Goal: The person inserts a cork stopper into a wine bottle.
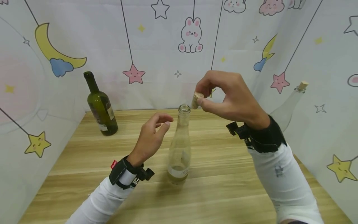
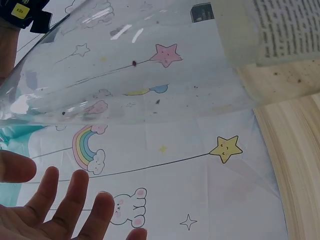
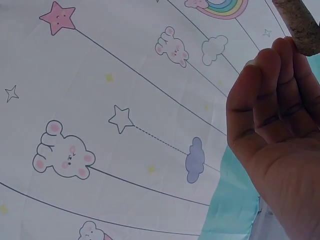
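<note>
A clear glass bottle (image 1: 180, 152) stands upright on the wooden table, its mouth uncovered and a label low on its side. My right hand (image 1: 227, 96) pinches a cork (image 1: 197, 100) between thumb and fingers, just right of the bottle's mouth and slightly above it. The right wrist view catches the cork (image 3: 299, 25) at the fingertips of that hand (image 3: 280, 110). On the bottle's left, my left hand (image 1: 152, 135) holds nothing, its fingers loosely bent near the neck. From the left wrist, the bottle (image 2: 140, 75) spans the upper view above the relaxed fingers (image 2: 70, 205).
A green wine bottle (image 1: 102, 109) stands at the back left of the table (image 1: 223, 186). To the right, partly behind my right wrist, is another clear bottle (image 1: 288, 105) with a cork (image 1: 303, 85) in its mouth. A patterned white curtain (image 1: 165, 56) hangs behind the table.
</note>
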`<state>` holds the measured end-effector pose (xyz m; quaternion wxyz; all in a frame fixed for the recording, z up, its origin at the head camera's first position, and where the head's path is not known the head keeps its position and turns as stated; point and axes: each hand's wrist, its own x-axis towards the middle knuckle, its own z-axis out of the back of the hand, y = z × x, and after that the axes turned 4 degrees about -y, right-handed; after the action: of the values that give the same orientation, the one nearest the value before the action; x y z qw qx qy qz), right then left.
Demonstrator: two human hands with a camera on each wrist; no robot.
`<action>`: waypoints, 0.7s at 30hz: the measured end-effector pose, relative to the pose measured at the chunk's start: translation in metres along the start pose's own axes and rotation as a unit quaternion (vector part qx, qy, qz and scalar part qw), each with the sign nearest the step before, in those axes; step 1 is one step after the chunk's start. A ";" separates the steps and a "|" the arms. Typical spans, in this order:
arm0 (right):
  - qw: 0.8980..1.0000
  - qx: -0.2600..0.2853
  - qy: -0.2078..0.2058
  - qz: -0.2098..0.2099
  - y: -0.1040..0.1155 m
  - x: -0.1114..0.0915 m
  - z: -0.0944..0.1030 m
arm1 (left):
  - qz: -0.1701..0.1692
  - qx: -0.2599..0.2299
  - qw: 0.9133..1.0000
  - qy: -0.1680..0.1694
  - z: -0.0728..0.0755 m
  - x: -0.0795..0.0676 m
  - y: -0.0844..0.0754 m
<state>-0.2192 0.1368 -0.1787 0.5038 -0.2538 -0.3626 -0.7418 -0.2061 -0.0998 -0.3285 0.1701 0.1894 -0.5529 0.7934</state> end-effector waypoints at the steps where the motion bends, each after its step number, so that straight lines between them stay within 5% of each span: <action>1: 1.000 0.002 0.001 0.001 0.001 0.002 -0.001 | 0.000 0.001 1.000 0.001 0.000 0.000 -0.001; 21: 0.999 -0.016 0.050 -0.006 -0.002 0.015 -0.021 | -0.004 -0.030 1.000 0.008 0.001 -0.005 -0.012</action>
<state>-0.2271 0.1125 -0.1811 0.5126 -0.2224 -0.3270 -0.7621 -0.1959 -0.0970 -0.3211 0.1836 0.1801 -0.5738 0.7776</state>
